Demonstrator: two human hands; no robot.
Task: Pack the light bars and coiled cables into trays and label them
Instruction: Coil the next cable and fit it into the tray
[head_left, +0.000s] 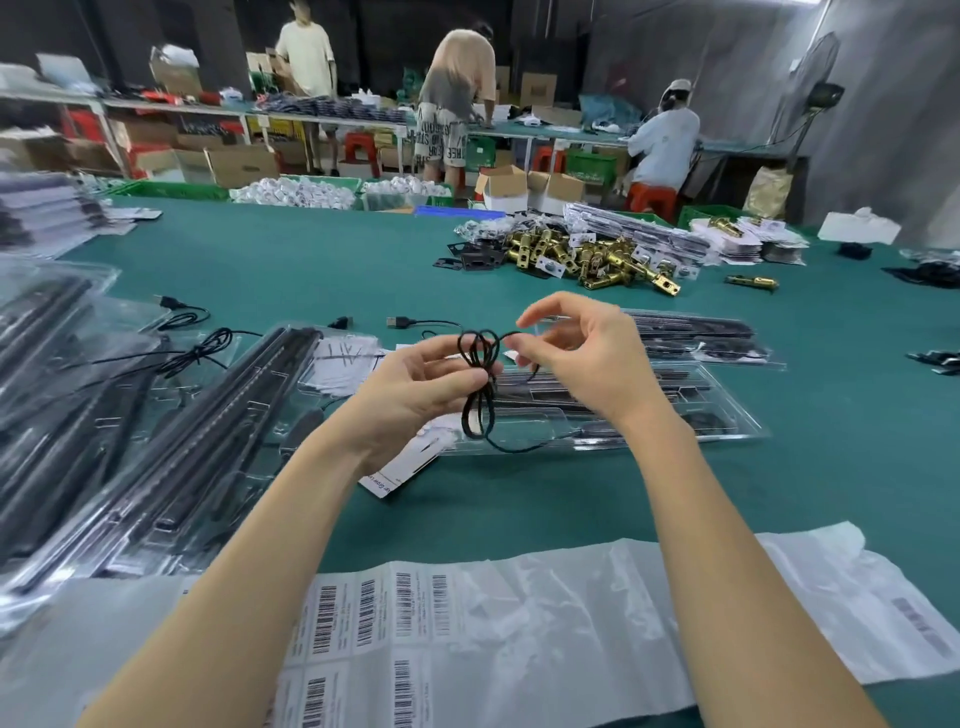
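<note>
Left grip (415, 384) pinches cable (480, 382) loops at their waist; right grip (582, 358) pinches top loop. Tray (727, 410) lies directly behind, lengthwise left-right.

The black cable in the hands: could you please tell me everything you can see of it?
The black cable is thin and matte, gathered into a loose bundle of loops held in the air above the clear plastic tray. The left hand pinches the bundle at its middle; loops fan above and hang below. The right hand holds the top loop at its fingertips. One strand trails from the bottom rightward onto the tray. Its ends cannot be made out.
</note>
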